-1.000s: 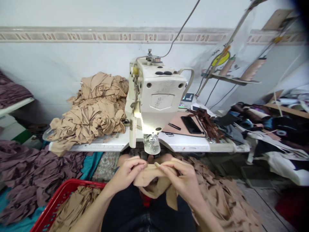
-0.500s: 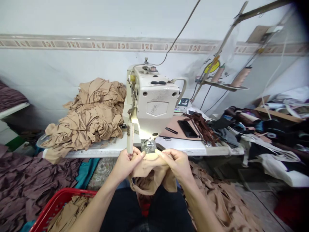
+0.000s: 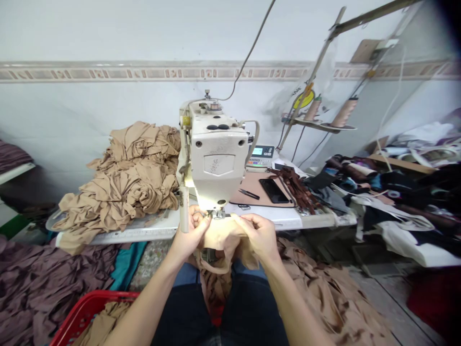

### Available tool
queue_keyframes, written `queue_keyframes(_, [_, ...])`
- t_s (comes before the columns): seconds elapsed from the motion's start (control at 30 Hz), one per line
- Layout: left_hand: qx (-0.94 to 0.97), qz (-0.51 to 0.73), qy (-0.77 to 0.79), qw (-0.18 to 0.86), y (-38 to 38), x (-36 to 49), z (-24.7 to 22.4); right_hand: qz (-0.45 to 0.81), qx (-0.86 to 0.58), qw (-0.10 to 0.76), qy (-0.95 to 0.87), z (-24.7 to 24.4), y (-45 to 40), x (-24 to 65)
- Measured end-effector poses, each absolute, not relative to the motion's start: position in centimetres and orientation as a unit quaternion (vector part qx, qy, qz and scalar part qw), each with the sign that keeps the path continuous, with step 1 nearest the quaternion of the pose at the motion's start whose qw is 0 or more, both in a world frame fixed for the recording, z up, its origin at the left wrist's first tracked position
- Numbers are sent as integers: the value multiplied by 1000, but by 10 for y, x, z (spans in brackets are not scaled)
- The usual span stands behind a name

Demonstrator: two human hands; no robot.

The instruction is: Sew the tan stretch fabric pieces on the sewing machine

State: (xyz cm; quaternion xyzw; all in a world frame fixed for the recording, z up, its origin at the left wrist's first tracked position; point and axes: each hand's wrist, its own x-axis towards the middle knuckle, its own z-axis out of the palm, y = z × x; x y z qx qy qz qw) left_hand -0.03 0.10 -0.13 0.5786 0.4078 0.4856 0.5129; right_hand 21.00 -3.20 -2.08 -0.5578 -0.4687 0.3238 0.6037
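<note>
Tan knit fabric (image 3: 224, 235) was pinched between the left hand (image 3: 190, 231) and right hand (image 3: 256, 234) right at the sewing machine's presser foot (image 3: 217, 214), over the front edge of the worktop (image 3: 144, 231), so a slipped pinch could feed the cloth in crooked and catch a hand under the foot.

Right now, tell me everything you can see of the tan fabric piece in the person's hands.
The tan knit fabric piece looks soft, matte and stretchy. It is pinched and bunched between the left hand and right hand, its far edge just under the presser foot. Its lower part sags in loose folds and a loop above the dark trousers.
</note>
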Motion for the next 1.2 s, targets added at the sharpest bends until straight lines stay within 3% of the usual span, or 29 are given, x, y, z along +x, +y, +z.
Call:
queue_keyframes(0.2, [565, 503, 417, 505, -1, -4, -12, 306, -559, 608, -473, -37, -48, 201])
queue_keyframes(0.47, [644, 438, 479, 404, -15, -66, -34, 467, -587, 539, -383, -94, -93, 242])
queue_keyframes(0.6, [613, 461, 522, 374, -11, -108, -26, 463, -621, 548, -317, -105, -105, 264])
queue_keyframes(0.77, [600, 490, 581, 250, -1, -153, -8, 479, -606, 487, -408, -96, -120, 259])
queue_keyframes(0.9, [632, 434, 641, 28, 14, -191, 10, 507, -575, 373, -523, -74, -134, 268])
queue_keyframes(1.03, [690, 292, 644, -154, 38, -224, 24, 442, -629, 428, -476, -55, -141, 313])
queue_keyframes(1.1, [715, 242, 629, -185, 52, -236, 27, 385, -686, 478, -390, -50, -140, 342])
queue_keyframes(1.2, [732, 219, 619, -185, 68, -246, 26, 322, -749, 475, -332, -48, -134, 372])
